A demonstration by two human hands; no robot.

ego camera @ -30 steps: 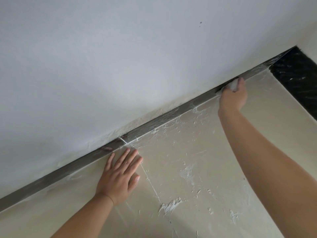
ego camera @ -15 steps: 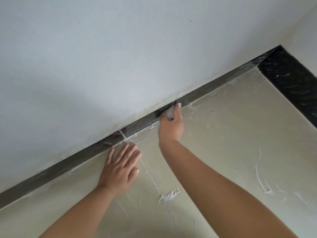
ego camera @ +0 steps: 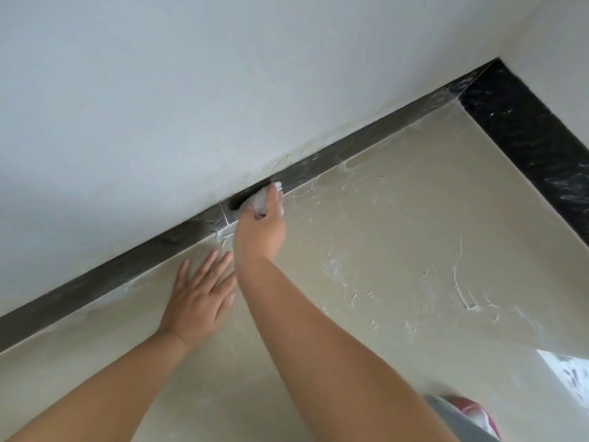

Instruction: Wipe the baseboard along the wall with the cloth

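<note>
A dark grey baseboard [ego camera: 366, 141] runs diagonally along the foot of the white wall [ego camera: 191, 90], from lower left to the corner at upper right. My right hand [ego camera: 259, 228] presses a small white cloth [ego camera: 261, 199] against the baseboard just right of a thin white joint line. Most of the cloth is hidden under my fingers. My left hand [ego camera: 199, 298] lies flat on the beige floor tile [ego camera: 414, 234], fingers spread, a little below the baseboard and left of my right forearm.
White smears and scrape marks cover the floor tile near the baseboard. A black speckled strip [ego camera: 526, 132] runs along the side wall at the right. A red and grey shoe [ego camera: 468, 416] shows at the bottom right edge.
My right hand has slid the cloth leftward along the baseboard, from near the corner to the joint line. My left hand stays flat on the floor.
</note>
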